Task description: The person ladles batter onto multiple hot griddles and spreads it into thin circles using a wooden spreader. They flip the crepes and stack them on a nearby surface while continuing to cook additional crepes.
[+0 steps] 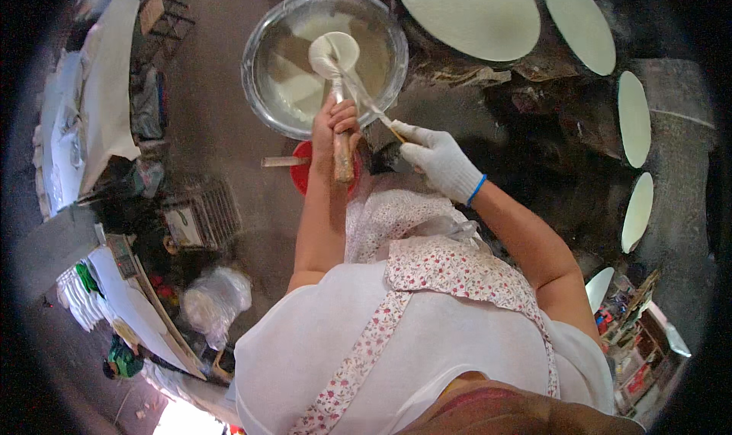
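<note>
Left hand (335, 122) clenched, right hand (438, 160) gloved

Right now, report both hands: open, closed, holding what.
Left hand: closed on the ladle handle.
Right hand, white glove: closed on a thin stick.

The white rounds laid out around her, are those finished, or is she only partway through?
Several thin white rounds already lie spread on the dark surface, so that part looks done. In hand: the bare left hand holds a wooden-handled ladle over the metal bowl, while the gloved right hand holds a thin stick against it. White batter remains in the bowl, so more probably follow.
</note>
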Available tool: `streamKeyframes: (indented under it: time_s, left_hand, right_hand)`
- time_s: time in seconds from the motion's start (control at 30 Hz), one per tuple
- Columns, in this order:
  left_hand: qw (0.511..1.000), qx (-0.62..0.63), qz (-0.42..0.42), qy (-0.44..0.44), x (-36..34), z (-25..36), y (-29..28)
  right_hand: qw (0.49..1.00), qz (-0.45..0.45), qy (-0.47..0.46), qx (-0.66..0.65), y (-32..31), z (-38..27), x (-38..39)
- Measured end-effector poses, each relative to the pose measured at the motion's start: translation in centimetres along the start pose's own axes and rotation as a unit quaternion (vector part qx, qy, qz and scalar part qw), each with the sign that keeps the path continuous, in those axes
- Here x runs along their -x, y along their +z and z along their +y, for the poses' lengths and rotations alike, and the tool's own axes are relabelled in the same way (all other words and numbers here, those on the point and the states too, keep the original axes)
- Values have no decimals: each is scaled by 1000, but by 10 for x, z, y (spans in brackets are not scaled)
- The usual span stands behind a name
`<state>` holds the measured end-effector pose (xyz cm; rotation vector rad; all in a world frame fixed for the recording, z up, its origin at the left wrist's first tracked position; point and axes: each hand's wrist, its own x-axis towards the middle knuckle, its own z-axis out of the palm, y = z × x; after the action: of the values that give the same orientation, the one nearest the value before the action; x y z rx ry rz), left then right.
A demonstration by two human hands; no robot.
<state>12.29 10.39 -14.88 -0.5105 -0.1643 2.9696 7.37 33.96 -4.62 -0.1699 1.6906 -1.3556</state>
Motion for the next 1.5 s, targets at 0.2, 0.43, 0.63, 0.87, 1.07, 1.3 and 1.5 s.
streamKeyframes:
  time_s: [0.2, 0.43, 0.63, 0.87, 1.07, 1.3, 1.5]
  left_hand:
    - [990, -90, -94, 52, 52, -11, 147]
    - [903, -358, 74, 228, 86, -22, 211]
    - [998, 60, -14, 21, 81, 54, 136]
    - [991, 20, -129, 23, 105, 68, 169]
    - [993, 75, -5, 87, 56, 104, 142]
    - [823, -509, 83, 239, 14, -42, 195]
    - [969, 19, -56, -240, -78, -76, 217]
  right_hand:
    - [969, 65, -221, 92, 11, -48, 57]
    - [902, 123, -404, 88, 10, -70, 90]
    - [935, 84, -344, 34, 9, -71, 79]
    - [962, 96, -249, -65, -8, -62, 63]
    - [963, 91, -215, -136, -15, -41, 43]
    - [935, 200, -208, -205, -60, -36, 64]
    - [887, 332, -210, -242, -84, -16, 139]
